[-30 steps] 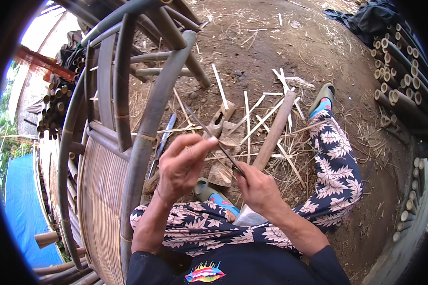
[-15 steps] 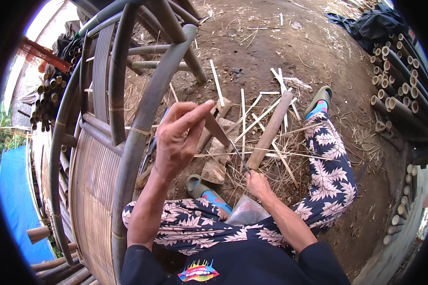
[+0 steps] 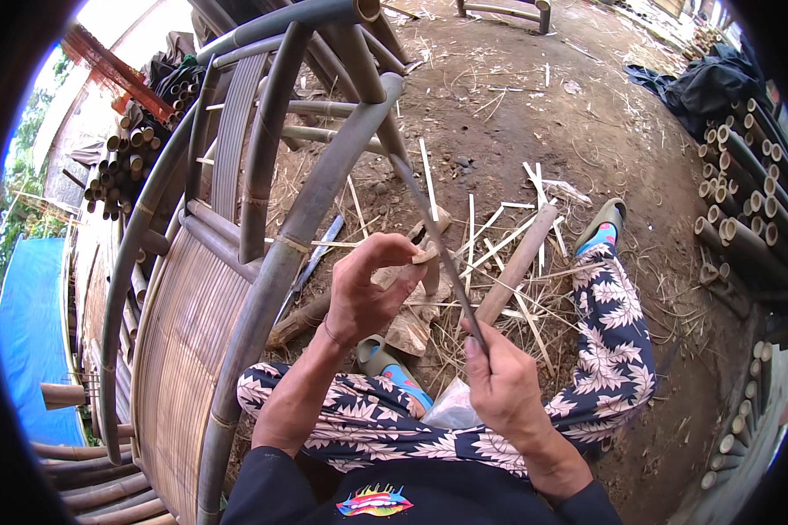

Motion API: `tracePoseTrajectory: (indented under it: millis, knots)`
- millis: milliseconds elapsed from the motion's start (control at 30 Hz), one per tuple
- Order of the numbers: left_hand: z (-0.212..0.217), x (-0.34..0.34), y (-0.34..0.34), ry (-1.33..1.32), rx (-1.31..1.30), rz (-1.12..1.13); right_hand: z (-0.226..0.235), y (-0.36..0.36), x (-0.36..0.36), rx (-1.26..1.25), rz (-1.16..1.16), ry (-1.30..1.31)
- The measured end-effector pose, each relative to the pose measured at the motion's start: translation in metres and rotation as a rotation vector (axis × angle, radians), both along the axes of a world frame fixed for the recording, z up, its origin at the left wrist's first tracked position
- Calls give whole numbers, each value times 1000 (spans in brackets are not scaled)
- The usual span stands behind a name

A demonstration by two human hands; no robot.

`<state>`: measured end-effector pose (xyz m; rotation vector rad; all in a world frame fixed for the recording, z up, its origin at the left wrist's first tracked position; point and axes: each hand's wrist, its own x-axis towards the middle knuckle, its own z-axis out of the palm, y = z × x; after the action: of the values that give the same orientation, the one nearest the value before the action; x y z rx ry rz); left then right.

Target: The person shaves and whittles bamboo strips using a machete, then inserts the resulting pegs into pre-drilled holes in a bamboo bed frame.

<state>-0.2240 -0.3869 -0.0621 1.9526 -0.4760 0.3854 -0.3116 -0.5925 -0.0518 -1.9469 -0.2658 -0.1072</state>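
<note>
My left hand [image 3: 368, 293] is raised in front of the bamboo seat, pinching a short brown piece of bamboo [image 3: 431, 274] between thumb and fingers. Its pale cut end shows at the fingertips. My right hand [image 3: 508, 376] is closed round a long, narrow knife [image 3: 449, 262], its thumb lying along it. The dark blade slants up and left, passing close beside the bamboo piece; whether they touch I cannot tell. The knife's handle is hidden in my fist. Beyond the right hand a thick bamboo pole [image 3: 521, 258] lies slanting over pale split strips [image 3: 499, 236].
A bamboo chair [image 3: 171, 328] stands close on my left. Wood blocks [image 3: 407, 332] and a clear plastic bag [image 3: 453, 408] lie near my legs. Bamboo poles are stacked at right [image 3: 753, 188] and far left [image 3: 131, 162]. A blue tarp [image 3: 31, 324] hangs at left. Shavings litter the dirt floor.
My right hand has risen toward me, and the knife now points farther up and left. The left hand has moved right and lower, with the bamboo piece still in it. The view has tilted up.
</note>
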Motion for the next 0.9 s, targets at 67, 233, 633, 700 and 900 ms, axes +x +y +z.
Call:
tracePoseTrajectory:
  millis: [67,233,633,700,900]
  knots:
    - [8,-1,-6,-92,138,6,1,5,0,-83,-19,-78]
    - [14,-5,-7,-150,178,-23,-2,12,-4,-172,-32,-103]
    - [22,-11,-11,-111,171,-39,4,14,-8,-117,-27,36]
    - [23,-11,-10,-93,182,-44,3,14,-8,-127,-34,27]
    - [92,-6,-2,39,758,163,5,7,9,-217,-68,42]
